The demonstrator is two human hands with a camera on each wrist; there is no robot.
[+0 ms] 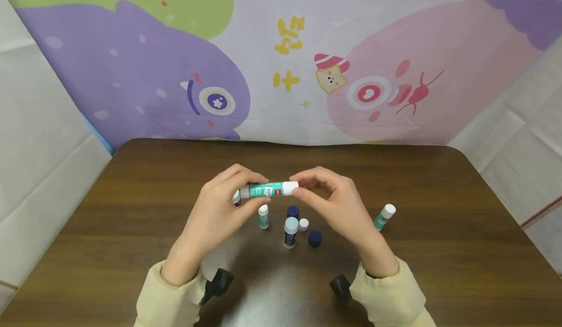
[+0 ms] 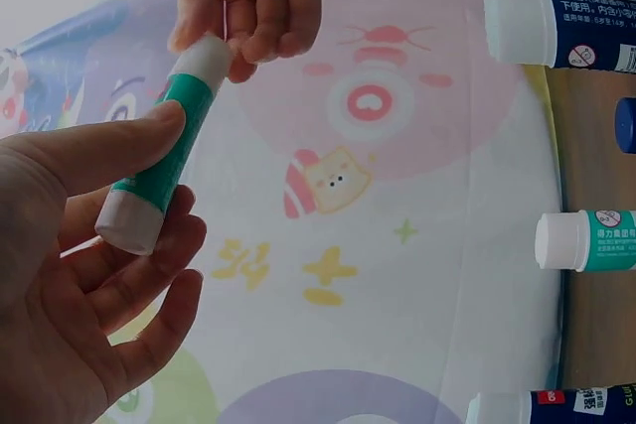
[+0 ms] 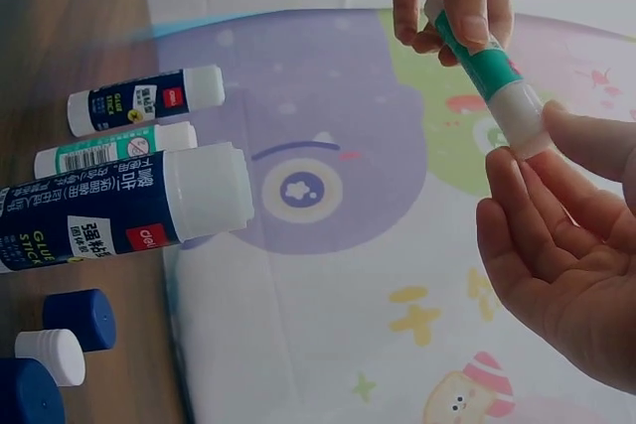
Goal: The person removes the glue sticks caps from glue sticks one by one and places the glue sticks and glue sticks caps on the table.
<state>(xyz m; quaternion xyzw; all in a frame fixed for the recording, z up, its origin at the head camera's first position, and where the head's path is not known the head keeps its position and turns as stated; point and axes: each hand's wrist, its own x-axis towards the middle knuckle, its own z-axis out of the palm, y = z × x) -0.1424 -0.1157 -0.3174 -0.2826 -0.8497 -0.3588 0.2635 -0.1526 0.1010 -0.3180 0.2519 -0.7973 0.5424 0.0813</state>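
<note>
A teal glue stick (image 1: 263, 190) is held level above the table between two hands. My left hand (image 1: 219, 197) grips its barrel between thumb and fingers. At the other end, my right hand (image 1: 335, 200) pinches the white cap (image 3: 519, 118) with thumb and fingertips; the cap sits on the barrel. Below the hands stand a small uncapped teal glue stick (image 1: 263, 217) and a large uncapped navy glue stick (image 1: 290, 233). Another navy glue stick (image 3: 144, 101) is partly hidden behind my left hand in the head view.
Two dark blue caps (image 1: 314, 238) and a small white cap (image 1: 304, 224) lie near the large stick. Right of my right hand stands a white-capped teal glue stick (image 1: 388, 212). A cartoon-printed cloth (image 1: 281, 117) hangs behind the wooden table (image 1: 145, 210).
</note>
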